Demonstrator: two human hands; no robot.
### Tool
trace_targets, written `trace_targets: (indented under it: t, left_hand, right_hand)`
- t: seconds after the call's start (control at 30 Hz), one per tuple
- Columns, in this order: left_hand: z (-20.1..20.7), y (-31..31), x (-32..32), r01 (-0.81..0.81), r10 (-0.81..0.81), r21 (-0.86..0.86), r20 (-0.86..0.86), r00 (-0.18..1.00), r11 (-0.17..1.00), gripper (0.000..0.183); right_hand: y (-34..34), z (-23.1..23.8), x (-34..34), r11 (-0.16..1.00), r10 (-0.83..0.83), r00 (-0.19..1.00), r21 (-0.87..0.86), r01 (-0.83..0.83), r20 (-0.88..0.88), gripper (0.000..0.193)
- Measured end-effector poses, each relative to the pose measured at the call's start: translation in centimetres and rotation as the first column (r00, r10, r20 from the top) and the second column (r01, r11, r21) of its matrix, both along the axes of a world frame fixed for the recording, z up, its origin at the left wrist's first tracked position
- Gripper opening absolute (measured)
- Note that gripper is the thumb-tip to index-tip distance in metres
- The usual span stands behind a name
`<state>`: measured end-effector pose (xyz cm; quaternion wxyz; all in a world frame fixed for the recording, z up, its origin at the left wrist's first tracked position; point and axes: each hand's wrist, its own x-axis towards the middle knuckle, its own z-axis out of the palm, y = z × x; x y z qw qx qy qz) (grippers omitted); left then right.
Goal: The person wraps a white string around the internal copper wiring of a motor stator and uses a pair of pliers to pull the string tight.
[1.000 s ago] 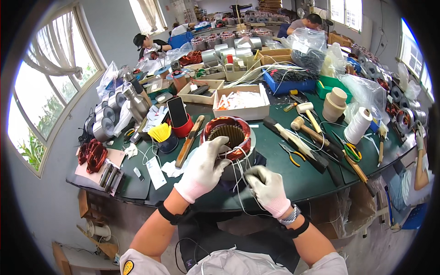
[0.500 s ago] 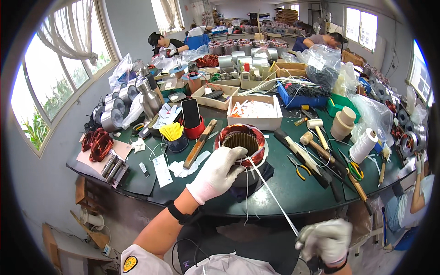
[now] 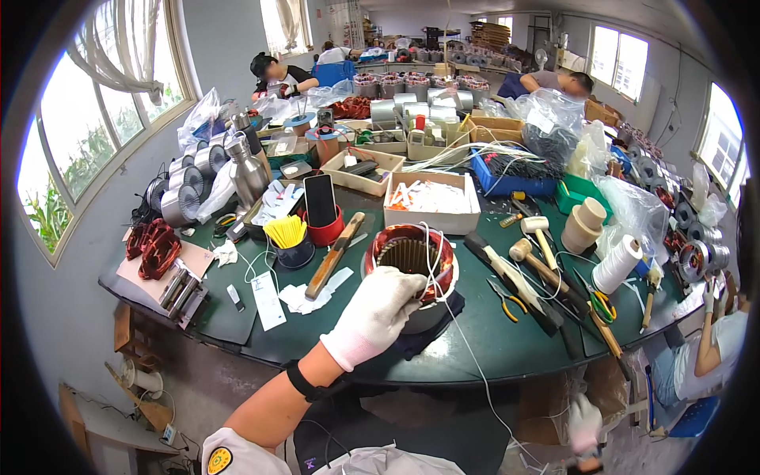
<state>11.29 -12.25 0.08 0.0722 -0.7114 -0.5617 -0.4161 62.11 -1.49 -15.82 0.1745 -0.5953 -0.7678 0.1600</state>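
A motor stator (image 3: pixel 455 273) with red-brown copper windings and a slotted core stands near the front of the green table. My left hand (image 3: pixel 374 313), in a white glove, lies at its near rim, fingers closed in a pinch on a white lacing cord (image 3: pixel 469 348). That cord loops over the winding and trails slackly down past the table's front edge. My right hand (image 3: pixel 584 423), also gloved, is low at the right, below the table edge and away from the stator. Motion smears it, so its fingers do not show clearly.
Around the stator lie a wooden stick (image 3: pixel 336 257), a box of paper strips (image 3: pixel 431 207), a cup of yellow strips (image 3: pixel 291 245), pliers (image 3: pixel 507 301), mallets (image 3: pixel 538 231) and a white thread spool (image 3: pixel 617 265). A co-worker (image 3: pixel 701 356) sits at the right; others work farther back.
My right hand has moved down and right. The cord, taut before, now hangs slack with a loop standing over the winding. My left hand stays at the rim.
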Motion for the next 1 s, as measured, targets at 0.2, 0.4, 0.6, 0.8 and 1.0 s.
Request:
trace_targets:
  t: [0.2, 0.4, 0.6, 0.8, 1.0]
  left_hand:
    - [-0.6, 0.7, -0.2, 0.008, -0.008, 0.005, 0.045, 0.999, 1.000, 0.044]
    - [0.0, 0.5, -1.6, 0.076, -0.074, -0.026, 0.084, 0.994, 0.997, 0.042]
    - [0.6, 0.7, -1.5, 0.110, -0.108, -0.037, 0.065, 0.992, 0.993, 0.045]
    - [-0.1, 0.8, -1.3, 0.118, -0.118, 0.003, 0.025, 0.993, 0.993, 0.042]
    - [-0.9, 0.9, -1.8, 0.125, -0.126, 0.041, 0.016, 0.992, 0.991, 0.041]
  right_hand:
    - [-3.0, 9.9, -28.2, 0.791, 0.403, 0.670, -0.131, -0.598, -0.624, 0.032]
    - [-7.8, 2.7, -13.0, 0.757, 0.514, 0.783, -0.245, -0.606, -0.352, 0.019]
    - [-11.4, -11.8, 14.2, 0.974, 0.171, 0.985, -0.149, -0.171, -0.013, 0.025]
    - [-4.4, 6.9, -12.1, 0.878, 0.426, 0.903, 0.264, -0.399, -0.051, 0.036]
    - [-4.5, 12.0, -29.9, 0.619, 0.288, 0.525, -0.263, -0.740, -0.801, 0.031]
